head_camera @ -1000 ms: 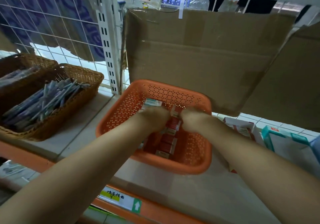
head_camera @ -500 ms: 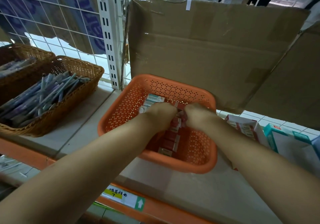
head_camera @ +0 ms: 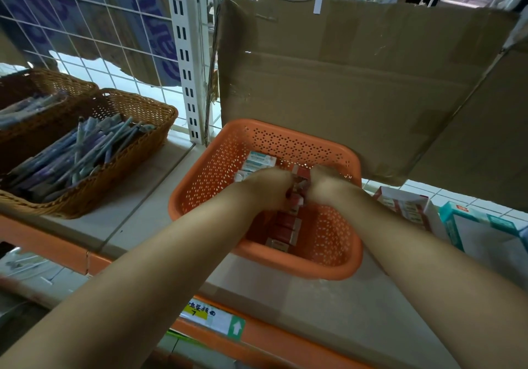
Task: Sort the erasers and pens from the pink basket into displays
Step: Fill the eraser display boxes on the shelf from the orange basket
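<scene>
Centre frame, your two hands meet inside the one pink basket (head_camera: 212, 174). Left hand (head_camera: 270, 190) and right hand (head_camera: 328, 187) both curl onto a red eraser (head_camera: 302, 172) raised between them, hiding part of the eraser row (head_camera: 285, 226) beneath. At left, two wicker baskets, near (head_camera: 143, 140) and far (head_camera: 57, 83), hold pens (head_camera: 85, 151). One red carton (head_camera: 405, 206) and one teal carton (head_camera: 468, 220) sit at right, and cardboard (head_camera: 343, 83) stands behind.

Pale shelf (head_camera: 137, 208), orange front edge (head_camera: 271, 337) w/ a yellow-green label (head_camera: 211, 316) at bottom centre. Left side: wicker basket (head_camera: 128, 166) full of pens; second wicker basket (head_camera: 57, 83) touching it, further upper left. Centre: pink basket (head_camera: 223, 163), looks orange, near the front edge & apart from the wicker one. Behind it, upright cardboard sheet (head_camera: 357, 97) at the back. Right edge: red-white box (head_camera: 405, 206), teal box (head_camera: 471, 220) just beside it.
</scene>
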